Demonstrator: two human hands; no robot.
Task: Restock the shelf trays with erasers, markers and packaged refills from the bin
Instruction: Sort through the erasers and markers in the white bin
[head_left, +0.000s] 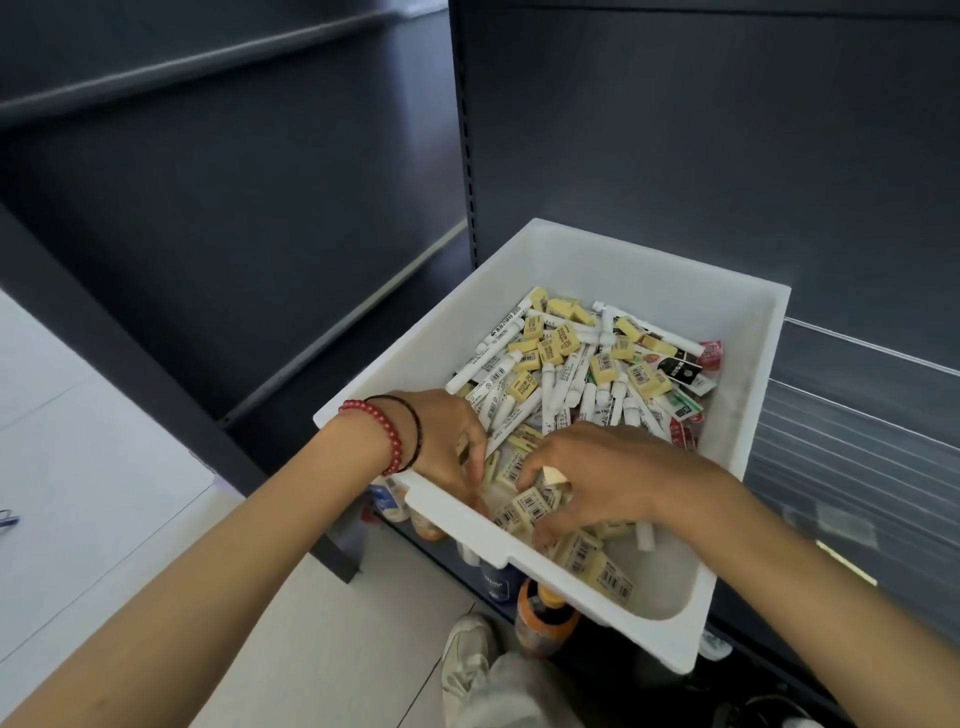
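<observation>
At the near edge of the bin (571, 244): right hand (608, 478), grip clamped on erasers (524, 506); left hand (447, 436), grip buried, cannot tell. Gather one kind only, leaving markers (488, 353).

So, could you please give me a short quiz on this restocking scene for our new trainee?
1. True or false: both the left hand and the right hand reach into the white bin.
2. What do the right hand's fingers curl round? A) erasers B) a marker C) a refill packet
3. Fill in: the red bead bracelet sits on the ____ wrist.
Key: 1 true; 2 A; 3 left.
</observation>
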